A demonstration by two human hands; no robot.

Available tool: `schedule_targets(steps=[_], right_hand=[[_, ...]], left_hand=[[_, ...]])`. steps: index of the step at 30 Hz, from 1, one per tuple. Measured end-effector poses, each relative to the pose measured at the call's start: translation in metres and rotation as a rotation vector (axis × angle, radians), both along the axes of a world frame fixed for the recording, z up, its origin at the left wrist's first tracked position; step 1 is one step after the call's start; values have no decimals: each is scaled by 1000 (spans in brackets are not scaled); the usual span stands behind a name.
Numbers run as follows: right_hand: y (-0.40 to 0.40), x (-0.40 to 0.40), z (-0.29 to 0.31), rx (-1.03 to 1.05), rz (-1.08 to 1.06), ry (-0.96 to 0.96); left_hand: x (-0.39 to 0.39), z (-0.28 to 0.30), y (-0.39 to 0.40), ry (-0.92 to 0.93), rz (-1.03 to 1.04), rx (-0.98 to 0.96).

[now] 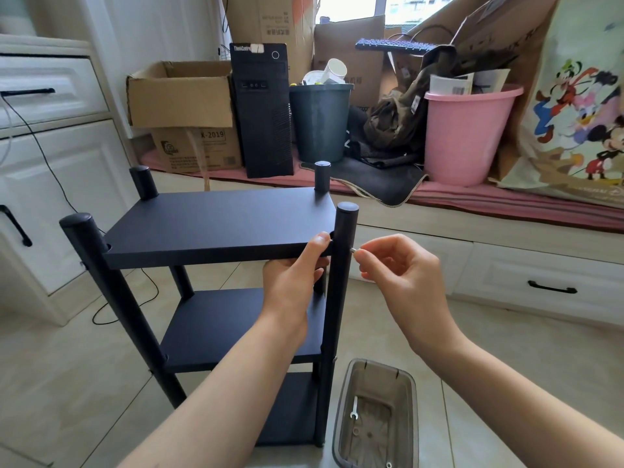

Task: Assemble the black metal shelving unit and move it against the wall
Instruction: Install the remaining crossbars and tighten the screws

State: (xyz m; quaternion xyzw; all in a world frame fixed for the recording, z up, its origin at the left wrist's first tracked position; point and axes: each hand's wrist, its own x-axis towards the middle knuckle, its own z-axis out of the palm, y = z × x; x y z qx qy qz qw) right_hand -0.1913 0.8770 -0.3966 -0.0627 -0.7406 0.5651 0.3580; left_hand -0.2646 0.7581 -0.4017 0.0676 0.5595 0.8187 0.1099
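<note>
Fingers and thumb of my right hand [401, 268] pinched a small silver screw [353, 250], its tip touching the outer side of the front right post [337, 298] at the height of the top shelf [216, 224]. My left hand [293, 282] gripped the front right corner of that shelf, thumb on top at the edge and the other fingers curled underneath, just beside the post. I saw the black metal shelving unit [236, 329] standing upright on the tiled floor [506, 349] with three shelves between four capped posts, near a white cabinet [50, 163] on my left. On the floor, just beside the unit's front right foot, lay a translucent plastic box [376, 417] holding a small white wrench [354, 408] and a few loose bits of hardware.
</note>
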Motion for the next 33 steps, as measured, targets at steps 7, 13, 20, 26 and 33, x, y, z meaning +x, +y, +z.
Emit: schedule_targets(steps=[7,13,20,26,33], right_hand=[[0,-2,-1,57,-9,12],[1,-3,-1,69,-19,18],[0,-5,-1,87,-30,22],[0,-6,-2,100,-33,26],[0,-8,-2,94,-30,33]], left_hand=[[0,0,0,1,-2,5],[1,1,0,-2,1,6],[2,2,1,-10,12,9],[3,2,1,4,2,8],[3,1,1,14,-10,0]])
